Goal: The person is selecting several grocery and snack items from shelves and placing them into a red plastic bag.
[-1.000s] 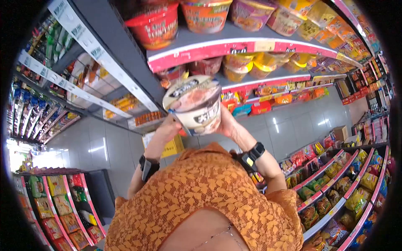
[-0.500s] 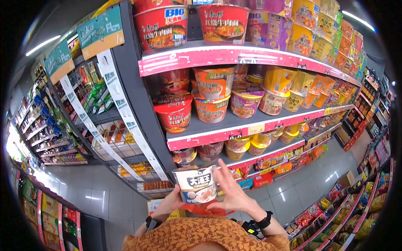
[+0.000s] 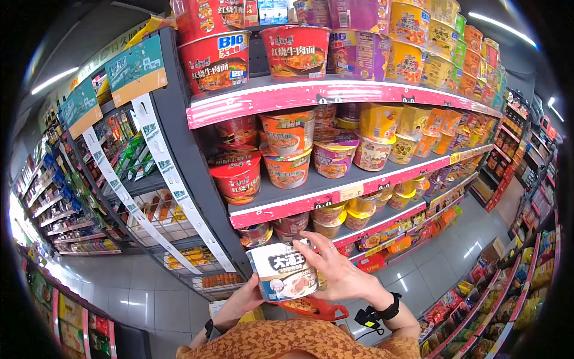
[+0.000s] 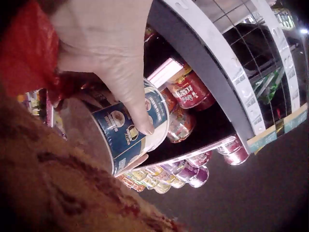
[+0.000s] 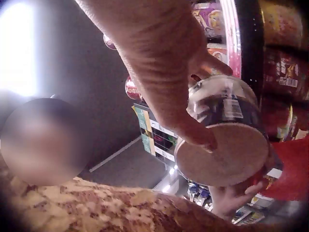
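A white and blue instant noodle tub [image 3: 286, 272] is held up in front of the chest, its printed label facing the shelves. My left hand [image 3: 240, 299] grips it from the left; in the left wrist view the thumb [image 4: 140, 113] lies along the blue label. On the other side, my right hand [image 3: 341, 272] holds the tub with fingers over its upper edge. The right wrist view shows that hand's thumb [image 5: 200, 137] pressed on the tub's flat round end. A red plastic bag [image 3: 320, 308] hangs just below the tub.
Tiered shelves with pink edging [image 3: 335, 91] stand ahead, stacked with red noodle tubs [image 3: 236, 179] and yellow noodle tubs [image 3: 379, 122]. To the left is a wire-basket rack [image 3: 152, 209]. Snack shelves [image 3: 496, 299] line the lower right, with tiled floor [image 3: 427, 263] between.
The head view has risen from looking down to facing the shelves. The tub has turned so its label shows, and the right hand's fingers have moved onto its upper edge.
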### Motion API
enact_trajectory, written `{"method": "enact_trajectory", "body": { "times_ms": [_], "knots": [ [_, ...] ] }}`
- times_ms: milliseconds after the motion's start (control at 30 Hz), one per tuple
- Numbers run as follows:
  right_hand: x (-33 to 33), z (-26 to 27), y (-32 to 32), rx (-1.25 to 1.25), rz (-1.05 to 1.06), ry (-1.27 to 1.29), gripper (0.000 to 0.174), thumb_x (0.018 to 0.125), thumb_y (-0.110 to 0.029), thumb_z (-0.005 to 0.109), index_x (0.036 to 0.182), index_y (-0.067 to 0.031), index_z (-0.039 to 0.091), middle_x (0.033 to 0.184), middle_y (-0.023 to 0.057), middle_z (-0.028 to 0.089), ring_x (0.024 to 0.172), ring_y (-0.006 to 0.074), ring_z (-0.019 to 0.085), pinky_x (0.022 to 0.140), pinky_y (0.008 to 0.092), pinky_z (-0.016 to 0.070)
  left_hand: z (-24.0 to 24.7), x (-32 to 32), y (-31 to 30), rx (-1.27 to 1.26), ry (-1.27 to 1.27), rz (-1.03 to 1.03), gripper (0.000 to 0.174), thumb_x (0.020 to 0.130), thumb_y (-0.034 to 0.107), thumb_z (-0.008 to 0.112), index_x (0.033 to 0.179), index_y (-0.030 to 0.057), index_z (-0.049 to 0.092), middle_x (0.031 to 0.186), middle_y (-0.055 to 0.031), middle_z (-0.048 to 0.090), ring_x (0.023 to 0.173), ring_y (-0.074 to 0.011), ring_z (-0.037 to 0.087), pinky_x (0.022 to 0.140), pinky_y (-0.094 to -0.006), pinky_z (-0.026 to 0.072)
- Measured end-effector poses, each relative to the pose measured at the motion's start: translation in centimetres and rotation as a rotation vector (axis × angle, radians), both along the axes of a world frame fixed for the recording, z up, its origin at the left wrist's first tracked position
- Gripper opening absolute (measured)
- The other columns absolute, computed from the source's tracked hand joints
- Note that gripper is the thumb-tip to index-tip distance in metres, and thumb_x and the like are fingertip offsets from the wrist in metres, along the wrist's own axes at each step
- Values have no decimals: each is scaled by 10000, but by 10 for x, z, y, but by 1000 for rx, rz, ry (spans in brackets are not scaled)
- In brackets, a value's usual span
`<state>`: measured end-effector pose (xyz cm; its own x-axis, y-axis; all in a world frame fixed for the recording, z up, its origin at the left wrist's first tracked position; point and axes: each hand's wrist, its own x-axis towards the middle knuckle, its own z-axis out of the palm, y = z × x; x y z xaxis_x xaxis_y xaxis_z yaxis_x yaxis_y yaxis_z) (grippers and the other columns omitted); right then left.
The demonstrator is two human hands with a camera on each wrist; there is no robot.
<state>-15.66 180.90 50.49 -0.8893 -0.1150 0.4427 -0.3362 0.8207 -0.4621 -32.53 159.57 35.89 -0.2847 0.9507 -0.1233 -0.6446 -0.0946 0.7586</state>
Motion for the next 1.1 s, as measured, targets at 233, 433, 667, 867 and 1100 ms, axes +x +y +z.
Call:
{"method": "enact_trajectory", "body": {
  "times_ms": [233, 433, 667, 867, 1100],
  "knots": [
    [10, 20, -7, 38, 0, -43, 1012, 635, -157, 802, 1492, -150, 262, 1436, 240, 259, 1325, 449, 308, 1020, 488, 406, 6, -3, -5, 78, 20, -29, 890, 837, 596, 597, 1473, 66, 270, 1481, -110, 373, 1350, -254, 378, 1099, -465, 332],
    [-2, 25, -20, 189, 38, -24, 963, 647, -211, 819, 1467, -147, 316, 1431, 223, 271, 1321, 463, 297, 1009, 498, 409, -16, -10, -10, 202, 67, 17, 979, 760, 611, 672, 1462, 48, 288, 1469, -137, 388, 1323, -271, 419, 1080, -464, 375],
    [-19, 48, 1, 156, 122, 116, 861, 744, -350, 782, 1445, -100, 350, 1460, 255, 313, 1278, 425, 427, 1017, 465, 408, -25, -13, -26, 235, -107, 168, 982, 737, 625, 676, 1468, 87, 300, 1503, -113, 345, 1354, -294, 372, 1119, -515, 295],
    [-54, 112, 72, -6, -121, 664, 581, 836, -270, 687, 1325, -33, 482, 1185, 219, 599, 1112, 379, 574, 910, 439, 483, -12, 3, -40, 155, -193, 325, 979, 742, 626, 669, 1478, 105, 288, 1518, -116, 323, 1383, -315, 323, 1143, -525, 230],
    [-115, 229, 116, 169, -576, 791, 623, 855, -368, 641, 1339, -18, 463, 912, 215, 683, 823, 381, 667, 724, 474, 514, -17, 23, -54, 62, 215, 384, 946, 816, 804, 278, 1506, 158, 240, 1553, -162, 223, 1417, -400, 208, 1113, -650, 156]
  ]
}}
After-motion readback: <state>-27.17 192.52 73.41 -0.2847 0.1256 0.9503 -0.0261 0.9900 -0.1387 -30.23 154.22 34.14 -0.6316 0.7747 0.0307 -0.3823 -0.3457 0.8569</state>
